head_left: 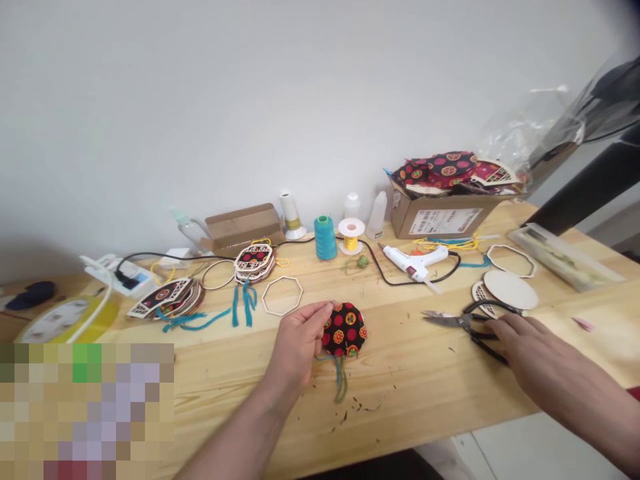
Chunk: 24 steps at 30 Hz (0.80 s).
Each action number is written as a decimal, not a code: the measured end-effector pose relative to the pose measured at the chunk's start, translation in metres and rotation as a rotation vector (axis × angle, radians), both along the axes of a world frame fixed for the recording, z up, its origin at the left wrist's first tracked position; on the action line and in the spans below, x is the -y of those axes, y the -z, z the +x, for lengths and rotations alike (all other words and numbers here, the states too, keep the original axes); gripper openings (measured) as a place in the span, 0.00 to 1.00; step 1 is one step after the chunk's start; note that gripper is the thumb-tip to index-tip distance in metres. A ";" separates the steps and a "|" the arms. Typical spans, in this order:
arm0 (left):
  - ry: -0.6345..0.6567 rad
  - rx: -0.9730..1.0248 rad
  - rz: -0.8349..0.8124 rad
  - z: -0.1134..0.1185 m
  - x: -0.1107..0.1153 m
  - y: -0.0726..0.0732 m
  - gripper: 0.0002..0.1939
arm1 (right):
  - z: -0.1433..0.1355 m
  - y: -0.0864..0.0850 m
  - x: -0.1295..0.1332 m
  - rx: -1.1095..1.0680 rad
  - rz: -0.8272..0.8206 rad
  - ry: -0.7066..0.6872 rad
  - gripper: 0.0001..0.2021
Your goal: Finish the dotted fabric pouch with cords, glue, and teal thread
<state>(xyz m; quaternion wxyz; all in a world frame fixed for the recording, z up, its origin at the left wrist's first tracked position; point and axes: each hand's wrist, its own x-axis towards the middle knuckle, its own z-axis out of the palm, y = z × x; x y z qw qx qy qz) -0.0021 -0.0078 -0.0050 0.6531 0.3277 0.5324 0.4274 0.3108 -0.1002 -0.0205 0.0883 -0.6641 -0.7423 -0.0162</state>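
Note:
Pinched at its left edge by my left hand [303, 337] is a round disc [346, 330] covered in black fabric with red and flowered dots. Olive and blue cords [341, 383] hang from its lower edge to the tabletop. Black-handled scissors [465, 321] lie at the right, blades parted and pointing left. My right hand [530, 353] has its fingers closed at their handles; its thumb is partly hidden. Just behind the scissors are a plain pale disc [511, 289] and a lattice-cut wooden piece [483, 298].
A white glue gun [415, 262], a teal thread cone [325, 238] and a yellow spool [351, 237] stand along the back. Fabric pieces fill a cardboard box [440, 217]. Stacked lattice ornaments [254, 262] and an octagonal frame [283, 279] lie left. Dark scraps [357, 405] dot the front.

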 end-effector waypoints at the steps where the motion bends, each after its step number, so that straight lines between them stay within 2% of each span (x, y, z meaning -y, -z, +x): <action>1: 0.000 0.001 0.000 0.000 0.000 0.000 0.17 | -0.001 -0.001 -0.001 0.026 -0.014 0.007 0.16; 10: 0.013 -0.024 -0.001 0.000 0.001 -0.001 0.18 | -0.007 -0.006 -0.013 0.010 -0.072 0.041 0.16; 15: 0.020 -0.037 0.027 0.000 0.001 0.000 0.18 | -0.012 -0.018 -0.011 -0.050 -0.180 -0.023 0.17; 19: 0.013 -0.001 0.007 0.001 0.001 -0.001 0.18 | -0.042 -0.045 -0.024 -0.287 -0.270 -0.108 0.18; 22: 0.011 -0.008 0.002 0.001 0.000 -0.001 0.18 | -0.073 -0.063 -0.051 -0.514 -0.369 -0.189 0.09; 24: 0.002 -0.020 0.003 0.001 0.000 -0.001 0.17 | -0.091 -0.069 -0.072 -0.592 -0.359 -0.244 0.11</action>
